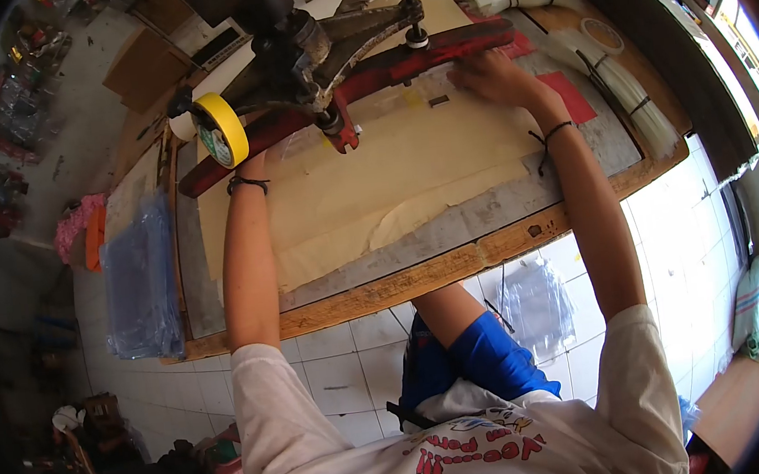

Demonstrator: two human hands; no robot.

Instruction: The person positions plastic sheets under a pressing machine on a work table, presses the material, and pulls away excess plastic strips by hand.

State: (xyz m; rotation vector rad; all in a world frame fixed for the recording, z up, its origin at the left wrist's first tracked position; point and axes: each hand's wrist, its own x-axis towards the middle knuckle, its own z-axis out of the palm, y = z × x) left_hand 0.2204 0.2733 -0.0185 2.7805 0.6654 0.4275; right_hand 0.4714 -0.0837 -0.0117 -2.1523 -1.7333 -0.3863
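Note:
A red metal bar (282, 127) of a clamp-like machine (312, 56) crosses above a cream paper sheet (382, 168) on the worktable. My left hand (253, 164) reaches under the bar's left part; its fingers are hidden behind the bar and a yellow tape roll (223, 129) hung on the machine. Near the bar's right end, my right hand (497, 78) lies low over the paper, fingers stretched toward the left and partly shaded by the bar. Nothing shows in that hand. A small dark rectangle (438, 100) is on the paper left of it.
Clear plastic sheets (139, 278) hang at the table's left side. Bundles of pale plastic strips (627, 99) lie along the right, beside a red piece (569, 97). The wooden table edge (420, 274) runs before me. A plastic bag (537, 309) is on the tiled floor.

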